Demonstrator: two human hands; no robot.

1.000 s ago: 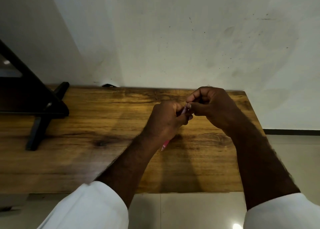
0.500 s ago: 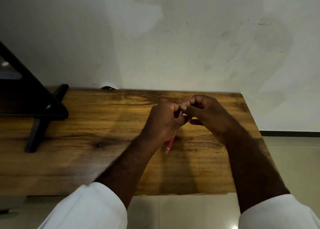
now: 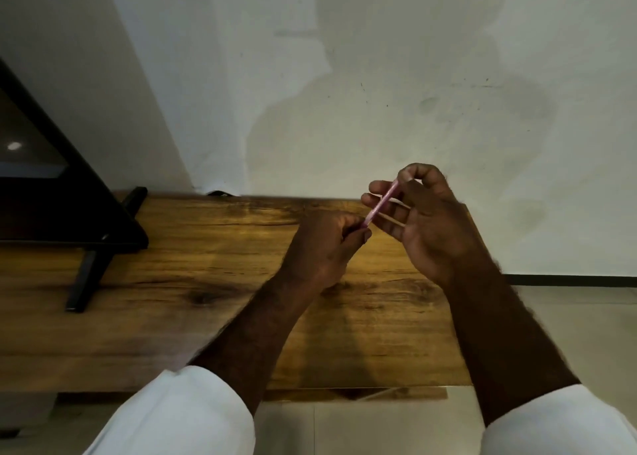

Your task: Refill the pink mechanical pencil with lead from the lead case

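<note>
Whereas 0.5 s ago both hands were bunched together low over the table, w/ a pink tip poking out below the left fist, the pink mechanical pencil (image 3: 381,203) now spans the gap between them, slanting up to the right.

- Left hand (image 3: 324,248): fingers curled round the pencil's lower end.
- Right hand (image 3: 427,223): thumb and forefinger pinch the upper end. The other fingers (image 3: 377,186) are spread straight behind the barrel.
- Change: the right hand has gone up and away from the left. No pink shows under the left fist any more.
- Pencil pos.: held in the air over the far edge of the wooden table (image 3: 206,268), touching only the hands.

Judgement: the barrel has been drawn out into a two-handed hold, prob. for work at the upper end (cap off or lead in). The refill looks not yet done.

Not determinable:
- Lead case: not in view.
- Lead: none can be made out.
- Cap on or off: hidden by the right thumb and forefinger, plus blur.
- Lower end of the pencil: buried in the left fist, so which end is the tip can't be told.
- Black stand (image 3: 84,279), at left: cut off by the frame edge.
</note>
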